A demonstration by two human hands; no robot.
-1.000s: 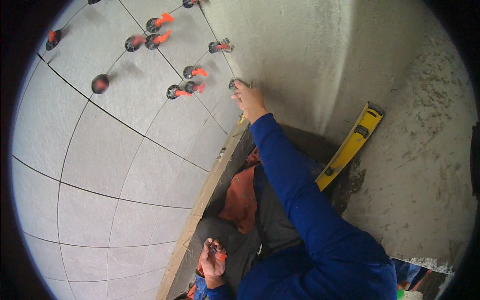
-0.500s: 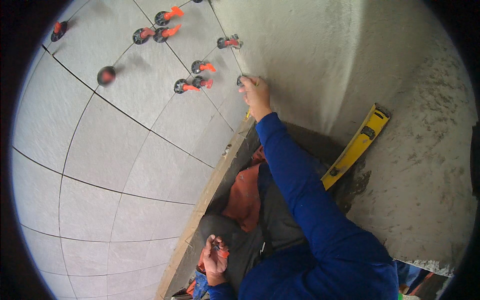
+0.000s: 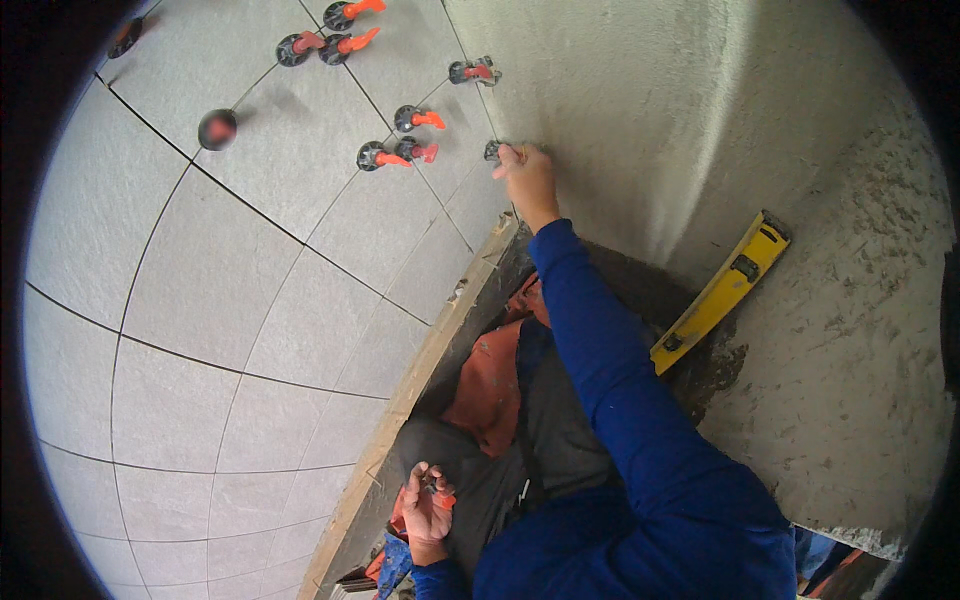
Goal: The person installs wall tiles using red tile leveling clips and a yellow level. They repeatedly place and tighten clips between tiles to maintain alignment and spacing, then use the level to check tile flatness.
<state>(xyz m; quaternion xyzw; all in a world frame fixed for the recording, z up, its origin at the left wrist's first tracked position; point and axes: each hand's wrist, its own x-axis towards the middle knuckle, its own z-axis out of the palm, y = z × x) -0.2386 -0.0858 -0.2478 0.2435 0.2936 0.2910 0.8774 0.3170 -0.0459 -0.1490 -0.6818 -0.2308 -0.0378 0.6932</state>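
Note:
At the right edge of the grey tiles (image 3: 215, 265), my right hand (image 3: 530, 185) is closed, thumb and fingers pinching the handle of a tile levelling knob. The knob's black round base (image 3: 493, 151) shows beside the fingertips, on the tile edge next to the plaster. Low in front of my lap is my left hand (image 3: 427, 512), palm up with curled fingers. It holds a small levelling knob with an orange-red end (image 3: 444, 499); the rest is hidden by the fingers. Another knob with a red handle (image 3: 478, 71) sits on the same edge, above my right hand.
Several knobs with red or orange handles (image 3: 380, 156) stand along the tile joints. A wooden batten (image 3: 400, 410) borders the tiles beside my knees. A yellow spirit level (image 3: 722, 290) leans at the right, against the rough grey plaster (image 3: 840, 330). Orange cloth (image 3: 485, 385) lies near my legs.
The view has shifted a little. My right hand stays at the tile edge with its wrist slightly turned; a yellow sliver below it no longer shows. My left hand keeps its hold.

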